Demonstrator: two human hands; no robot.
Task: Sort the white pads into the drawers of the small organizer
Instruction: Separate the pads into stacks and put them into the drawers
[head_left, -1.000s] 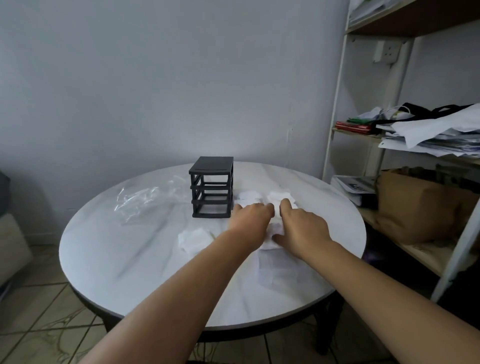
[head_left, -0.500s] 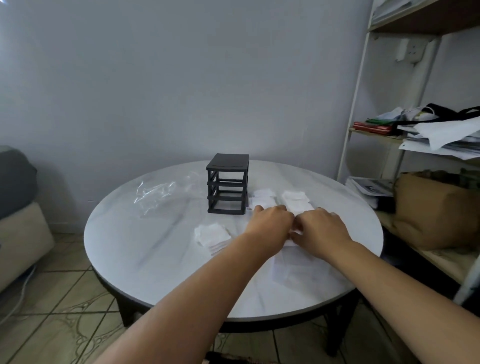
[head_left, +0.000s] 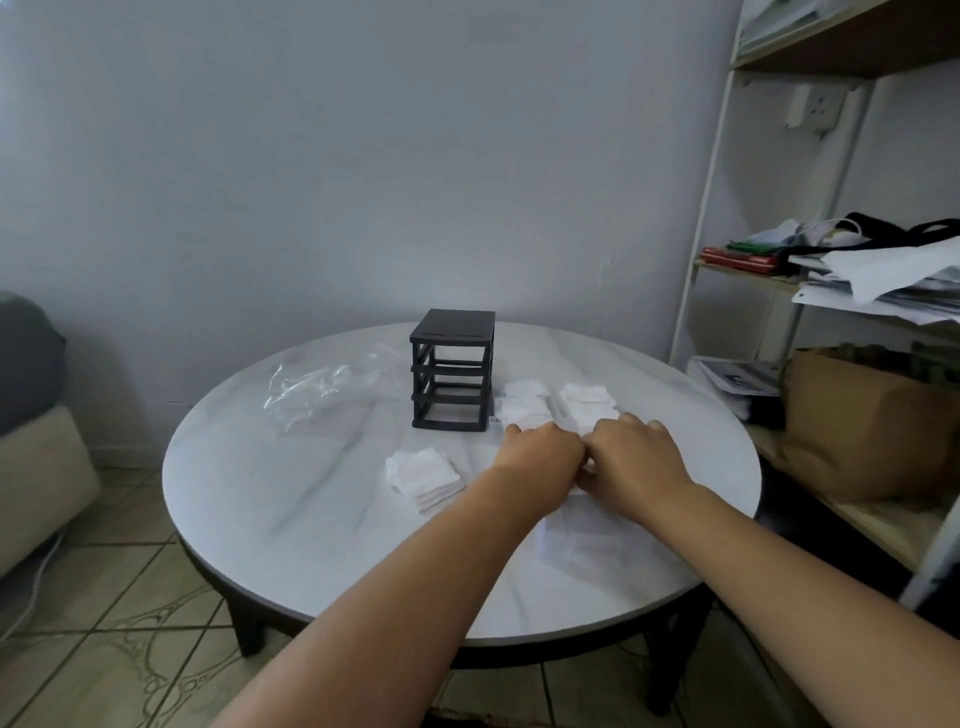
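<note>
Centre frame: left hand (head_left: 540, 457) and right hand (head_left: 636, 462) touching, fingers curled over white pads (head_left: 524, 410); grip indiscernible.

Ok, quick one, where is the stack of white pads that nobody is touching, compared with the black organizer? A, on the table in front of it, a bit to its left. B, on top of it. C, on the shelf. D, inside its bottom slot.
A: the untouched stack of pads lies on the table, nearer the camera than the organizer and slightly left.
</note>
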